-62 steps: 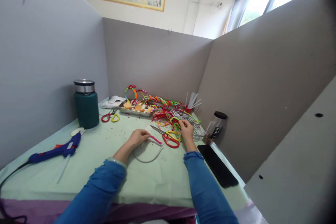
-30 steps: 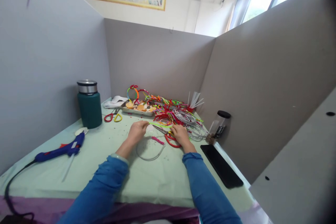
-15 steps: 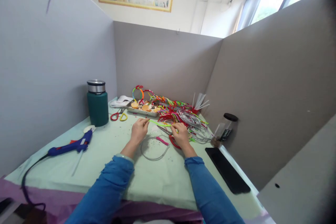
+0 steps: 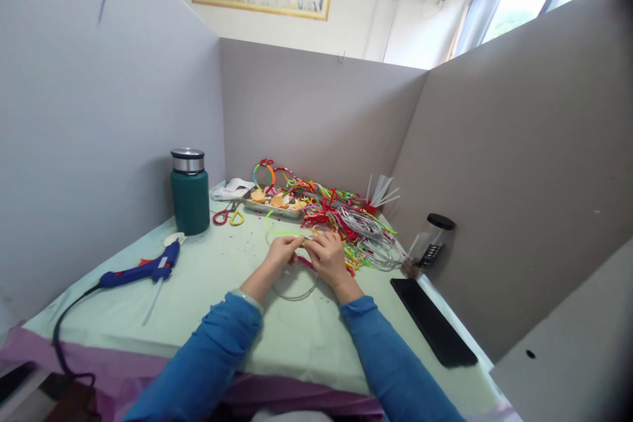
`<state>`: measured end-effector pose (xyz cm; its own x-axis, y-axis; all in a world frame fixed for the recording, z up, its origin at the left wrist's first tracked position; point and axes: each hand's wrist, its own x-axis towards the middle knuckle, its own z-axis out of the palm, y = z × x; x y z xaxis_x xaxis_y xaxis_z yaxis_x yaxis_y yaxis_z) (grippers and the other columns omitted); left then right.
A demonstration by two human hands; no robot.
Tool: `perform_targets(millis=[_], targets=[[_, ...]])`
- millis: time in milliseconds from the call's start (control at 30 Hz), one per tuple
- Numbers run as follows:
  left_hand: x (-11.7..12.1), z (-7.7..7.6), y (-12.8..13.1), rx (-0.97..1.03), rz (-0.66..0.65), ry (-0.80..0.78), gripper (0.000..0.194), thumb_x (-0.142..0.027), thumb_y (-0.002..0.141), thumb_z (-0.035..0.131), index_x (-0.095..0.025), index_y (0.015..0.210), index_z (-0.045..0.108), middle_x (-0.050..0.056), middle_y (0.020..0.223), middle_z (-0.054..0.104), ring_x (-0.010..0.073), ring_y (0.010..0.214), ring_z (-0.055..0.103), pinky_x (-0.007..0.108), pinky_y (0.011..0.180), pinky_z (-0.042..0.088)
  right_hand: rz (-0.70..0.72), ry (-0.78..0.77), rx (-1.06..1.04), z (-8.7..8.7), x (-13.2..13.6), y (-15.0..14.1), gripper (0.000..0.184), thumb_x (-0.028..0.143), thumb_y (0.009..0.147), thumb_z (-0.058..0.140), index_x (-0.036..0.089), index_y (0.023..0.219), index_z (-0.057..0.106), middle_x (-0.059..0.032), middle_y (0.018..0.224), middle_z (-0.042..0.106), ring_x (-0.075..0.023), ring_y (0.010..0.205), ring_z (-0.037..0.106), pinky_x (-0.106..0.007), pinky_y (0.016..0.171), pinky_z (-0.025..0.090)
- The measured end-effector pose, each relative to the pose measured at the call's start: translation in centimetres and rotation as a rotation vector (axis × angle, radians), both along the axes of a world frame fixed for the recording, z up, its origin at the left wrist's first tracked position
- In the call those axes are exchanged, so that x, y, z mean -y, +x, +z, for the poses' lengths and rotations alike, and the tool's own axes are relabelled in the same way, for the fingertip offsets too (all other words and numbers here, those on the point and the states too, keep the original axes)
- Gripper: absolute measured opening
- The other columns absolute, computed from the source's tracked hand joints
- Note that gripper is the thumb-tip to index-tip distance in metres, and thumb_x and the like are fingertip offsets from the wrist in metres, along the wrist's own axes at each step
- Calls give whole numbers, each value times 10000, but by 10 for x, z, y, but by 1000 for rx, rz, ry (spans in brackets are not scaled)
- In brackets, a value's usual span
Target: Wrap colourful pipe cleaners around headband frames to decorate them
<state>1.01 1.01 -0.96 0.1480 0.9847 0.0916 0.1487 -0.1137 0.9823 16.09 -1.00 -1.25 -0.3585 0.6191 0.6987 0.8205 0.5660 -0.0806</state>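
Note:
My left hand and my right hand meet over the middle of the table, fingertips pinched together. Both are closed on a yellow-green pipe cleaner, whose free end sticks out to the left and curls upward. Beneath them lies a thin grey hoop with a pink wrapped section, partly covered by my hands. Scissors lie near my right hand, mostly hidden by it.
Behind my hands are a metal tray of small pieces and a heap of pipe cleaners with grey coils. A green bottle and a blue glue gun are left, a black phone-like slab right.
My hands were apart with the pipe cleaner stretched between them; they have come together. Its free end now sticks out on the left, and my right hand covers more of the scissors.

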Motion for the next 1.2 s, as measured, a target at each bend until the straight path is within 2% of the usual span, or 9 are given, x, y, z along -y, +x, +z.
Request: perform_targets(millis=[133,267,367,500,633,800,967,1100,1200], targets=[[-4,-1,-6,119,48,-50,436,-488,625,637,-98,820,650,-58,401,425,74,365,364,212,403,254,111,-33,28,-1,1,-4,211,319,894,481,258,929,679,-50,919,646,-201,916,489,-345,860,298],[-7,-3,-8,3,75,68,368,-468,686,571,-119,775,648,-34,469,504,73,359,373,221,396,265,95,-50,-299,-5,-2,-5,261,336,909,442,215,853,666,-54,882,645,-187,880,525,-318,825,348],[-6,-4,-6,-132,9,158,330,-424,720,539,-124,770,669,-22,513,543,73,382,390,221,416,289,125,-135,-516,-9,-8,-7,252,349,889,457,198,811,643,-40,825,635,-171,791,538,-280,730,382],[-3,-6,-2,-251,-90,225,295,-368,741,528,-120,772,683,-27,489,526,78,412,401,211,446,304,152,-306,-686,-16,-17,-7,281,386,821,525,184,627,547,21,600,504,-132,582,446,-246,555,330],[-7,-11,0,-218,-55,198,277,-343,699,604,-113,844,654,-17,574,581,78,424,434,208,459,337,172,-356,-850,-19,-21,-6,304,400,795,544,185,591,475,47,557,411,-112,541,385,-240,525,296],[-6,-8,-1,-315,82,269,138,-249,711,603,-144,786,651,20,708,650,108,573,545,221,585,405,204,-375,-924,-17,-18,-6,317,401,787,551,185,570,466,45,542,420,-111,533,390,-245,529,302],[-2,-2,-3,-394,231,324,135,-268,731,590,-155,727,664,33,717,665,137,674,576,240,665,402,233,-430,-926,-14,-14,-7,252,381,767,568,168,633,560,27,579,493,-121,562,437,-250,550,332],[-4,-1,-4,-310,195,335,150,-275,732,580,-161,722,677,16,691,661,124,644,561,231,641,392,248,-428,-933,-17,-15,-7,223,380,758,572,164,733,619,8,644,558,-136,604,479,-262,579,369],[-4,-1,-3,-183,120,237,178,-311,718,584,-152,708,664,-11,602,608,93,510,490,221,527,357,216,-411,-926,-20,-18,-5,226,387,756,571,170,731,630,7,635,563,-139,599,476,-265,572,372]])
